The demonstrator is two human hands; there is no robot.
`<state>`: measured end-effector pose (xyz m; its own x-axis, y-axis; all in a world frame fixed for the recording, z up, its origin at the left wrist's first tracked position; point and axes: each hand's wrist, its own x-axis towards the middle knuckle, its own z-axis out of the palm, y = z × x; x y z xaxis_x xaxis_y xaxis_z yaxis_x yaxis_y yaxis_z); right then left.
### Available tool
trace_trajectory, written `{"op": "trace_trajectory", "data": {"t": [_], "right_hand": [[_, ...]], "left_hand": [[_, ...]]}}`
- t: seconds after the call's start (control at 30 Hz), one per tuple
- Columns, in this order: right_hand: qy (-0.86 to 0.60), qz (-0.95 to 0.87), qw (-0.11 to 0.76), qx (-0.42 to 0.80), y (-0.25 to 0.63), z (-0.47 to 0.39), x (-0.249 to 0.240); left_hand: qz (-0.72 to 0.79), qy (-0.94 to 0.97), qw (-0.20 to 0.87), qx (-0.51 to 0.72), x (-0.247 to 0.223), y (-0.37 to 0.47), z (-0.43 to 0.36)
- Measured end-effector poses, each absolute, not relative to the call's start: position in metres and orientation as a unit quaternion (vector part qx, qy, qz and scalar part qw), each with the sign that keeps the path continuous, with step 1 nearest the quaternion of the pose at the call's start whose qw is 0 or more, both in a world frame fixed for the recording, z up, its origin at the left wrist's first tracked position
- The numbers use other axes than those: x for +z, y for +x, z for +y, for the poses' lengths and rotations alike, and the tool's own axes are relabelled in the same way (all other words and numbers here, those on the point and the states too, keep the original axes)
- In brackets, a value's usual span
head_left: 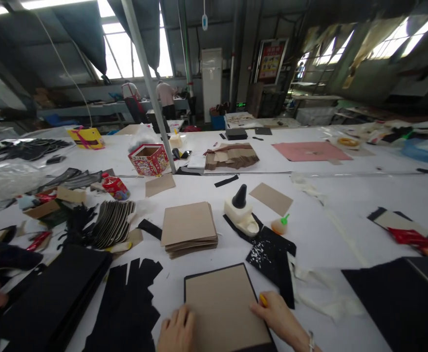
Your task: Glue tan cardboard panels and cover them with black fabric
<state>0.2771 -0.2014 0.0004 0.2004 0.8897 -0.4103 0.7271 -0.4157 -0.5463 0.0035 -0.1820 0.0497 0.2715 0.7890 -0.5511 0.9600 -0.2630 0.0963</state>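
Note:
A tan board lies on a slightly larger black sheet, whose dark border shows along the top and right. My left hand rests on the board's lower left edge, fingers spread a little and holding nothing. At the right edge, my right hand is closed on a small yellow tool, its fingers touching the board's side. Behind the board stands a stack of tan boards. A cream glue bottle with a black cap sits to the right of that stack.
Black sheets and cut black pieces lie at left. A small green-tipped bottle and a white-flecked black piece are right of centre. A pole rises beside a red box. Two people stand far back.

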Motion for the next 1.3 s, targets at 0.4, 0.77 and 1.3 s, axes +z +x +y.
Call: {"op": "trace_trajectory", "data": {"t": [0.4, 0.77, 1.3], "right_hand": [[-0.75, -0.564, 0.097, 0.33, 0.279, -0.199, -0.014], [-0.73, -0.624, 0.102, 0.261, 0.309, -0.184, 0.041], [-0.523, -0.64, 0.219, 0.518, 0.224, -0.097, 0.155]], "left_hand": [[0.574, 0.779, 0.242, -0.073, 0.015, 0.062, -0.19], [0.533, 0.777, 0.329, -0.057, 0.019, 0.055, -0.192], [0.521, 0.783, 0.34, -0.03, 0.013, 0.049, -0.201]]}}
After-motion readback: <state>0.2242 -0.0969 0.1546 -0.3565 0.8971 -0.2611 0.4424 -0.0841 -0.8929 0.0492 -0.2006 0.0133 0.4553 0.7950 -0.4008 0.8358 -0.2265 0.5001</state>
